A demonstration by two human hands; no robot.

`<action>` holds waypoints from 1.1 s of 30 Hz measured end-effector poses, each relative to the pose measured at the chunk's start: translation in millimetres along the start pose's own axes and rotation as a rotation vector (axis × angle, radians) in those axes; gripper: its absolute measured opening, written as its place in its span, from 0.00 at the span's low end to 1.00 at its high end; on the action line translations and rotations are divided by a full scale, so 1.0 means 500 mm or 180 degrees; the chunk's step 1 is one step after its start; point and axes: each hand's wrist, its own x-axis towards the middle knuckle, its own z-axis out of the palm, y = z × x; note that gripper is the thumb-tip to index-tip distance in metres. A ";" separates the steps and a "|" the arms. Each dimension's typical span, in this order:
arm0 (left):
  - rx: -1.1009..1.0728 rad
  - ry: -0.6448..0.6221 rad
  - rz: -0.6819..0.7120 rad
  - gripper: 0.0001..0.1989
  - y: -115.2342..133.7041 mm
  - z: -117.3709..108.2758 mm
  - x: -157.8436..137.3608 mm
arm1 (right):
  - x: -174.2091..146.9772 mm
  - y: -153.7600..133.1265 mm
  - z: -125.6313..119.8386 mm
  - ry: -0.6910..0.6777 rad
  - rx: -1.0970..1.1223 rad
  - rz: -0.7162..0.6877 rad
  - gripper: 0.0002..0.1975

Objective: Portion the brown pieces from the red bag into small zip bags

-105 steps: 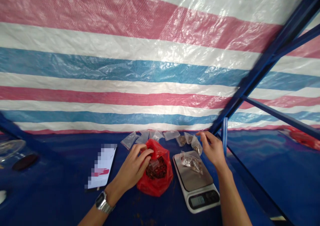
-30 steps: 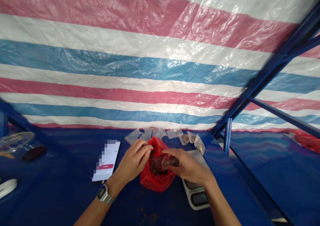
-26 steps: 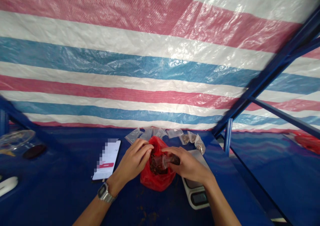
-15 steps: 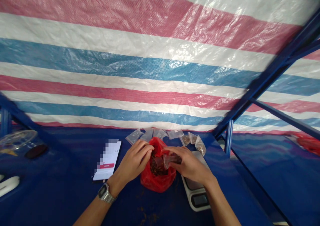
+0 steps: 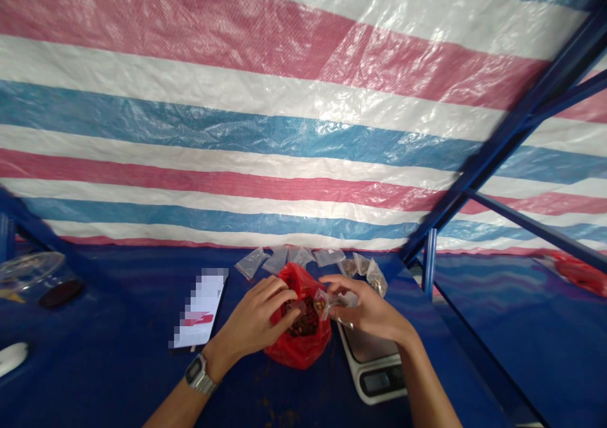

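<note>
A red plastic bag (image 5: 301, 354) stands with its mouth spread, dark brown dried bits (image 5: 306, 324) showing inside. My left hand (image 5: 260, 311) reaches over its left rim, thumb and fingers closed around something translucent that I cannot make out. At the bag's right side my right hand (image 5: 372, 311) grips a small clear plastic bag (image 5: 325, 303), whose mouth end holds some brownish bits over the red bag. Beneath my right hand lies a digital kitchen scale (image 5: 379, 380), its platform partly covered by the hand.
Small clear bags (image 5: 277, 260) lie in a row at the back, and several filled ones (image 5: 376, 277) sit behind the scale. A phone (image 5: 202, 308) lies left of my left hand. A clear plastic tub (image 5: 33, 270) is at far left; blue metal bars (image 5: 429, 263) rise at right.
My right hand has drawn slightly right with the small clear bag, and bits now show in it. My left hand's fingers have dipped further into the red bag. The view shifted slightly.
</note>
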 end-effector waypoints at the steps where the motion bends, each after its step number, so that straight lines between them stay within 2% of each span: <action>1: -0.0002 0.0006 0.0003 0.06 -0.001 0.000 0.000 | -0.008 0.005 -0.016 -0.0024 -0.0021 0.0086 0.27; 6: -0.0020 0.0005 -0.0029 0.05 -0.012 0.001 -0.002 | -0.068 0.041 -0.101 -0.0111 -0.0288 0.0686 0.27; 10: -0.0035 -0.0020 -0.0036 0.05 -0.016 0.002 -0.004 | -0.097 0.070 -0.135 0.0096 -0.0641 0.0712 0.36; 15: 0.0010 -0.0048 -0.0001 0.06 -0.017 0.005 -0.006 | -0.076 0.104 -0.135 0.0868 -0.0754 0.0454 0.27; 22: -0.0013 -0.0062 0.0016 0.07 -0.024 0.005 -0.004 | -0.040 0.137 -0.139 0.1985 -0.1037 0.0380 0.24; 25: -0.0047 -0.0035 0.0020 0.08 -0.028 0.005 -0.004 | -0.042 0.135 -0.138 0.1940 -0.1115 0.0365 0.22; 33: -0.0111 0.0012 0.0018 0.09 -0.032 0.002 -0.002 | -0.050 0.085 -0.125 0.1164 -0.0470 0.0361 0.20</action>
